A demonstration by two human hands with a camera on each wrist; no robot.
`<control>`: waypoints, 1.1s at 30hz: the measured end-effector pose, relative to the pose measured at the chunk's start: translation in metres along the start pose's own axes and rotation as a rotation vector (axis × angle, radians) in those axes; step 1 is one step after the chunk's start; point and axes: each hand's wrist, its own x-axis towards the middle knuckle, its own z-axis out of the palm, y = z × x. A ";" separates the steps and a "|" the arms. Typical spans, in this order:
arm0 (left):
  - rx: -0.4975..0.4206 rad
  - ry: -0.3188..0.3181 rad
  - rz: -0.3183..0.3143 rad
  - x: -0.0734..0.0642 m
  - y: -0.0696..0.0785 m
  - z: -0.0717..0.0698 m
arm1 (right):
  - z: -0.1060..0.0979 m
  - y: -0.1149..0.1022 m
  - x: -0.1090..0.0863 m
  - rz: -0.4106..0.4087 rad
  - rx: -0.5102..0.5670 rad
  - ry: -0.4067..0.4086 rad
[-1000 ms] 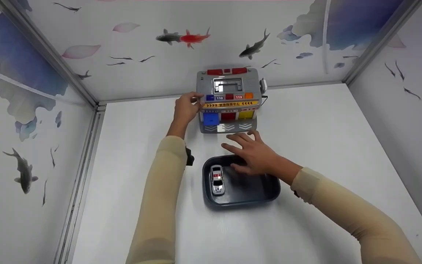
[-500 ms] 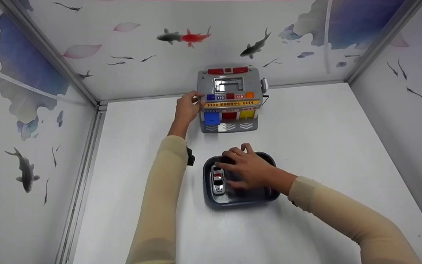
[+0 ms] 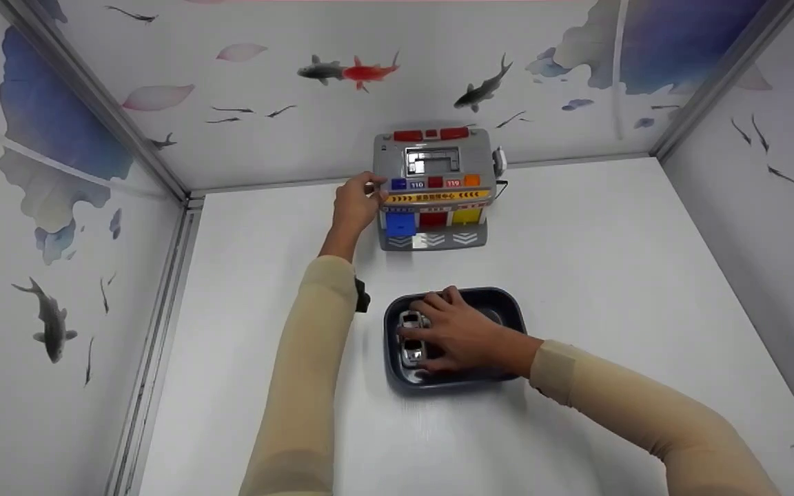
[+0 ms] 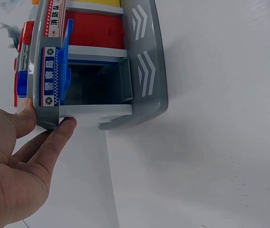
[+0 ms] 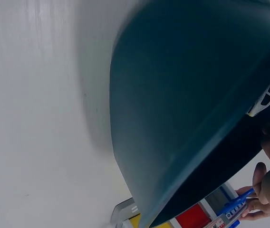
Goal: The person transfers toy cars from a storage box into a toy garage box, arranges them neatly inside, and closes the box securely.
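Observation:
A grey toy garage [image 3: 431, 148] stands against the back wall, with a blue, a red and a yellow door along its front. Its blue door [image 4: 64, 64] is swung outward, showing a dark compartment. My left hand [image 3: 357, 204] pinches the garage's left edge, thumb on the front and fingers along the side. A silver toy car [image 3: 411, 353] with dark windows lies in the left part of a dark blue tray [image 3: 397, 379]. My right hand [image 3: 459, 334] reaches into the tray, its fingers spread over the car and partly covering it; a firm grip cannot be made out.
The white table [image 3: 597, 262] runs under the garage and tray. Printed walls close it in at the back and both sides, with a metal strip [image 3: 163, 344] along the left edge. A white piece [image 3: 500, 162] juts from the garage's right side.
My right hand has come down from above the tray's back rim and moved left over the toy car. The left hand stays on the garage's edge.

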 end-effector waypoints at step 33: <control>0.026 0.021 0.030 0.002 0.000 0.002 | 0.014 -0.008 0.011 0.014 0.009 -0.045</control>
